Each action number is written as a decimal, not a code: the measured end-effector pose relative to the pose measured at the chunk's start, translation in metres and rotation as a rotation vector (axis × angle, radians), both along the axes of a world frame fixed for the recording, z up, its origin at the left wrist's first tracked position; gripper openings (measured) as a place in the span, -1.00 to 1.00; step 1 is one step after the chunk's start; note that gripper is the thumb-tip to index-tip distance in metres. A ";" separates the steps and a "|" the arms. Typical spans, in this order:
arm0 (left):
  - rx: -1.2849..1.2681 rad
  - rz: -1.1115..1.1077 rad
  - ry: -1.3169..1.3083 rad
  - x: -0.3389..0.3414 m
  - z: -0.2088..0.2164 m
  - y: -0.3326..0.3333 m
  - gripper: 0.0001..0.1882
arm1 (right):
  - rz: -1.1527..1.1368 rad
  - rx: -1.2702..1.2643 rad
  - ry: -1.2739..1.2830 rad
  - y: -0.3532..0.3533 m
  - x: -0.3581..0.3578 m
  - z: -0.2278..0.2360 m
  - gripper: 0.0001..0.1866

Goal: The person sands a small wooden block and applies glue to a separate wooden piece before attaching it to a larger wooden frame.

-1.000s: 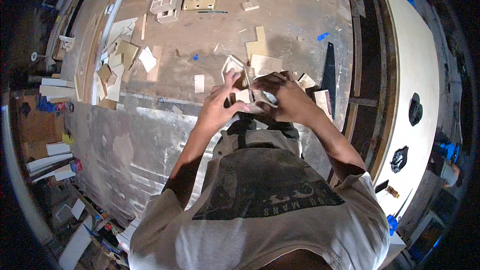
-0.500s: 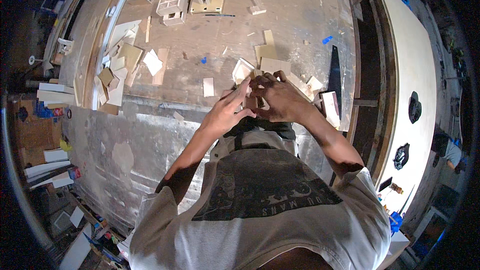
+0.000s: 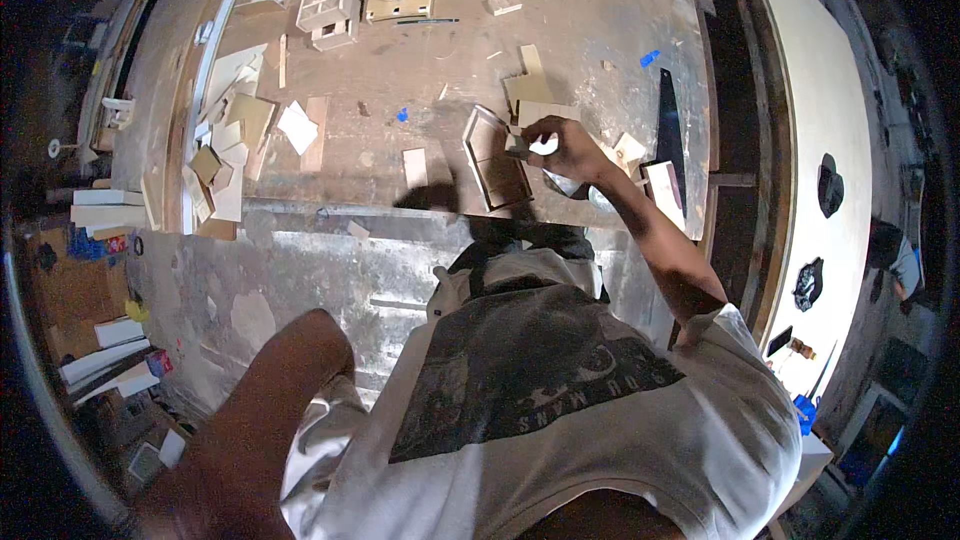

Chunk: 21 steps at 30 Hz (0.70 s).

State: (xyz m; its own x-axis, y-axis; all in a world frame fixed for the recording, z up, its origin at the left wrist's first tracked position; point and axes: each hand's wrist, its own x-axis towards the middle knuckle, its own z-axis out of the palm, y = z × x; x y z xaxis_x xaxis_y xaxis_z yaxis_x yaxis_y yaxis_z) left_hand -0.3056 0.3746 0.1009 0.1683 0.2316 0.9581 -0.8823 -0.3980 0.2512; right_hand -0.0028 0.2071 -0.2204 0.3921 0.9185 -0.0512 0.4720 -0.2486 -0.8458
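Right hand (image 3: 560,145) pinching small pale piece, beside rectangular wooden frame (image 3: 495,158) — dusty workbench (image 3: 590,10), left hand unseen

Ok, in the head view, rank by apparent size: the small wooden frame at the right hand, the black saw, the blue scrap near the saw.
1. Black saw, about as large as the next.
2. Wooden frame, beside the right hand; these two look too alike to rank.
3. Blue scrap, clearly smallest.

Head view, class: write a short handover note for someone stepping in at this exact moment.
Right hand: out over the workbench, fingers pinching a small pale piece beside the wooden frame.
Left hand: out of sight; only the left arm shows, pulled low beside the body.
Frame lies flat near the bench's front edge, cut wood offcuts to the left, a black saw to the right.
Done: frame looks assembled.
Left: placing the pinched piece.
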 end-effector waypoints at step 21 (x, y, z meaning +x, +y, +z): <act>0.087 -0.405 -0.005 0.049 0.027 -0.022 -0.79 | 0.337 -0.276 -0.760 0.059 -0.011 -0.024 -0.48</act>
State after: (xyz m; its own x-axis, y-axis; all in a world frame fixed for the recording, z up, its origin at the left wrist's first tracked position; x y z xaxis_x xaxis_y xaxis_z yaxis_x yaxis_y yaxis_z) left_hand -0.2567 0.3530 0.1276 0.2241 0.0655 0.9724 -0.9732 -0.0382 0.2268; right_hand -0.0137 0.2658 -0.2448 0.1203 0.9850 -0.1239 0.9686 -0.1439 -0.2028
